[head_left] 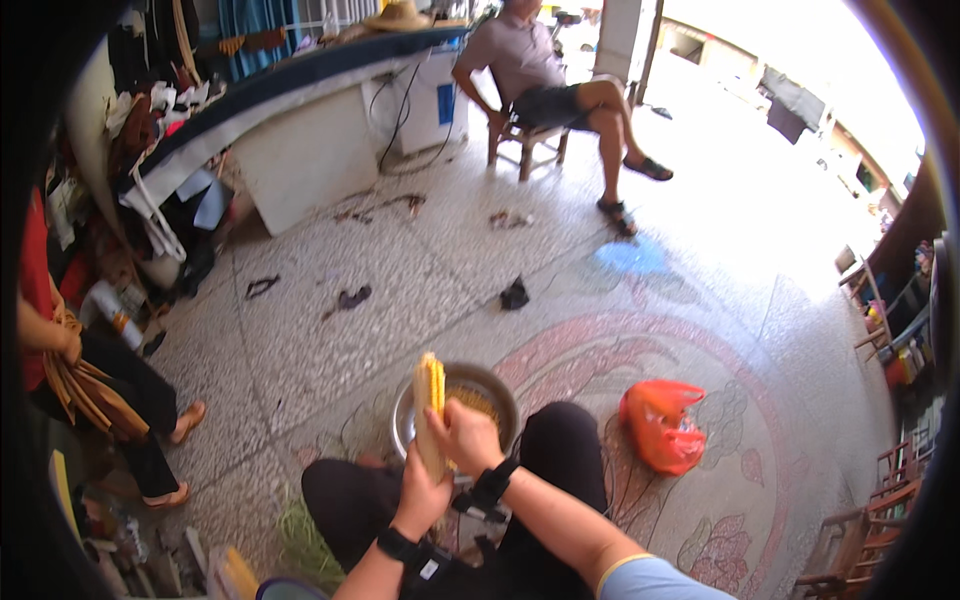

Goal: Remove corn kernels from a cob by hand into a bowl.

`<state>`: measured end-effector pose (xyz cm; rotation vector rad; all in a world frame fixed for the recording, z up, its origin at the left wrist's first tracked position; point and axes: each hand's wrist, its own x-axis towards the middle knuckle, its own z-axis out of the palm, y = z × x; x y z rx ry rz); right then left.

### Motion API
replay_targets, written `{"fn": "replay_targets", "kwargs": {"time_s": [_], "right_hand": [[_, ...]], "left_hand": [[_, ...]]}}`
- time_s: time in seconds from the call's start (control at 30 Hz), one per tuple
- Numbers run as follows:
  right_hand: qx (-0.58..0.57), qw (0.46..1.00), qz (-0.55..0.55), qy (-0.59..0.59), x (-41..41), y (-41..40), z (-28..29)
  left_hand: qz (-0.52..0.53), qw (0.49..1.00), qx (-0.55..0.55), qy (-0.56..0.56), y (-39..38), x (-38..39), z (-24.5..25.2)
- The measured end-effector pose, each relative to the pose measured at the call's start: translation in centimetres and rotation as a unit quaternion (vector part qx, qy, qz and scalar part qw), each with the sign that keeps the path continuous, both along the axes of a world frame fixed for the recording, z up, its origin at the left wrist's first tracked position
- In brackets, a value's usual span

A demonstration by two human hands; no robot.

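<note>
My left hand grips the lower end of an ear of corn, which points up and away from me. Part of the ear is stripped to the pale cob, while yellow kernels still line its right side. My right hand presses against those kernels with its thumb. Beneath both hands, between my knees, stands a metal basin with loose yellow kernels in it. Dark bands circle both my wrists.
A red plastic bag sits right of my knee. Green husks or silk lie at lower left. One person sits on a wooden chair; another stands left holding brown cloth. Black scraps dot the floor. Wooden chairs line the right.
</note>
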<state>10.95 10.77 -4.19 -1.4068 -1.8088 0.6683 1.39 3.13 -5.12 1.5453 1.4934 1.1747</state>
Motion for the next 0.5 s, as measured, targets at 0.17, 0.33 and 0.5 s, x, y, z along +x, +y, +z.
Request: {"fn": "replay_targets", "kwargs": {"time_s": [0.17,0.33,0.5], "right_hand": [[0.084,0.995,0.019,-0.041,1.1,-0.5,0.1],[0.117,0.992,0.052,-0.010,1.0,-0.3,-1.0],[0.093,0.988,0.123,0.029,1.3,-0.1,-0.5]], "left_hand": [[0.015,1.000,0.012,-0.004,0.5,1.0,-0.5],[0.007,1.000,-0.003,-0.014,-0.2,0.7,0.5],[0.002,1.000,-0.017,-0.006,-0.7,0.0,0.6]]}}
